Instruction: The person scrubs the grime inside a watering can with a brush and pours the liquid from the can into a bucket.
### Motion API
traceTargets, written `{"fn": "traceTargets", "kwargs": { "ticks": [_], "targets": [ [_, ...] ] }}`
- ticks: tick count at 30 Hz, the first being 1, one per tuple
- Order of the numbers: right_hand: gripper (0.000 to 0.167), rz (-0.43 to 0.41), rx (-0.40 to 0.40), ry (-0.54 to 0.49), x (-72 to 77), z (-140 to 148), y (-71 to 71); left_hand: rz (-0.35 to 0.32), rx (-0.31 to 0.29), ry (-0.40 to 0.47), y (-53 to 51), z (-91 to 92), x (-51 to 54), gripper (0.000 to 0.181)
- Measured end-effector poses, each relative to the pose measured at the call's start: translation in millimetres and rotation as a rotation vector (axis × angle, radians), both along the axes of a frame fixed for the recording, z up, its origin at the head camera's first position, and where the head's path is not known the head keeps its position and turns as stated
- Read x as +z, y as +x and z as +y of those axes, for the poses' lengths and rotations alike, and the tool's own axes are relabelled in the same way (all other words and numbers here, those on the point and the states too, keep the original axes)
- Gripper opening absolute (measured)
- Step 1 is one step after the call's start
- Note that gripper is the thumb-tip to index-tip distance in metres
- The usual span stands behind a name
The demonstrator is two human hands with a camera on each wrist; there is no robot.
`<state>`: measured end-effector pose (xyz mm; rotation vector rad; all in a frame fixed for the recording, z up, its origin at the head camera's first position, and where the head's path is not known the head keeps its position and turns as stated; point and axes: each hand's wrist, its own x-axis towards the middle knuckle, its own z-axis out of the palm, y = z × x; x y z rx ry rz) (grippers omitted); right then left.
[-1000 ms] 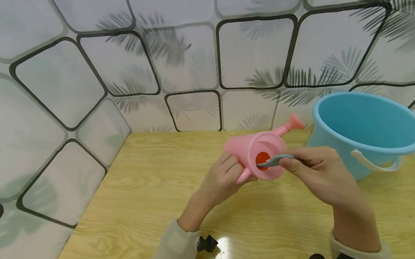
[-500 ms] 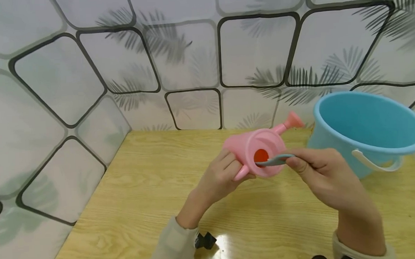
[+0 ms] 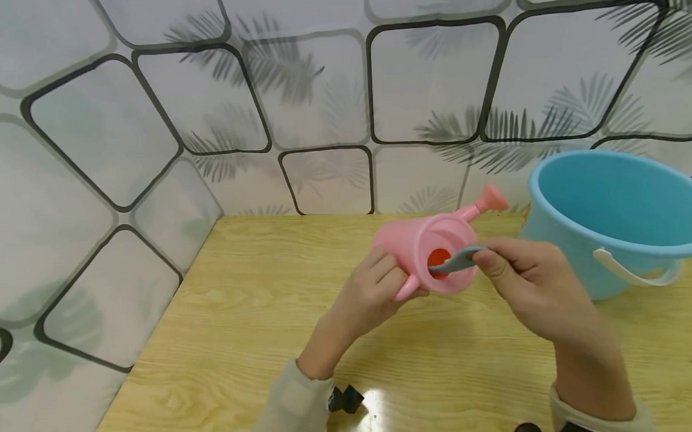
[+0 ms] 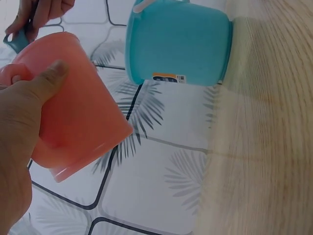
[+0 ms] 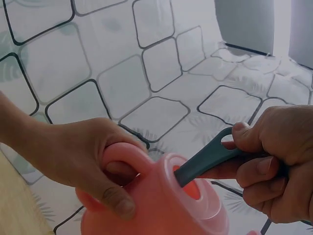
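Pink watering can [image 3: 408, 245] sits tilted in the grip of the left hand [image 3: 372, 289], up off the desk with its round opening [image 3: 438, 257] turned towards the person and the right. That grip is closed about the can's handle side: the thumb lies along the body, while some fingers are hidden behind the handle loop. The right hand [image 3: 537, 285] has its grip closed too, thumb and fingers pinching a blue-grey tool [image 3: 464, 259] near its holed end. The tool's far end reaches into the opening; what it meets inside cannot be seen.

To work the tool well, I'd judge, the left grip should brace the can so it doesn't roll about its handle, with the opening faced squarely to the right hand. Small wrist movements along the tool's own line would suit better than wide arm sweeps, which could lever against the rim or twist the can. A pinch a little firmer than feels needed should guard against the tool slipping inside.

Farther out, the spout's flared head [image 3: 492, 198] points up and right, near a blue bucket [image 3: 556, 245] standing on the desk [image 3: 241, 330] with its white handle [image 3: 632, 273] hanging down. Behind is a patterned wall [image 3: 318, 114].
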<state>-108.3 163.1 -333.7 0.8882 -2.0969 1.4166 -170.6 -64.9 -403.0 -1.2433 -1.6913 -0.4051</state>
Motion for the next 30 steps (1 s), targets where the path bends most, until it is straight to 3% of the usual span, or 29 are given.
{"fn": "traceTargets", "kwargs": {
  "ticks": [3, 10, 15, 18, 22, 28, 30],
  "targets": [
    [0.017, -0.010, 0.014, 0.018, -1.2, -6, -3.4, 0.014, 0.007, -0.008, -0.2, -0.9, 0.3, 0.042],
    [0.014, 0.034, -0.004, -0.062, 0.8, -2, 0.1, 0.029, -0.015, 0.013, -3.7, -2.1, 3.9, 0.038],
    [0.019, -0.027, 0.009, 0.029, -3.1, -9, -7.2, 0.031, -0.016, -0.001, -2.6, -1.8, 1.5, 0.039],
    [0.019, -0.044, -0.013, -0.009, -5.6, -2, -4.3, -0.007, -0.026, 0.006, -0.8, -1.8, -0.6, 0.040],
    [0.017, -0.021, 0.017, -0.116, -6.4, 8, -1.9, -0.031, -0.036, 0.016, -1.1, -2.3, -0.4, 0.041],
    [0.020, 0.020, 0.094, -0.023, -6.0, 0, -11.9, -0.023, -0.034, 0.010, -1.7, -2.3, 2.5, 0.040],
    [0.016, 0.050, 0.125, -0.052, -5.6, 0, -12.3, -0.021, -0.038, 0.018, -1.7, -3.0, 3.1, 0.040]
  ]
}}
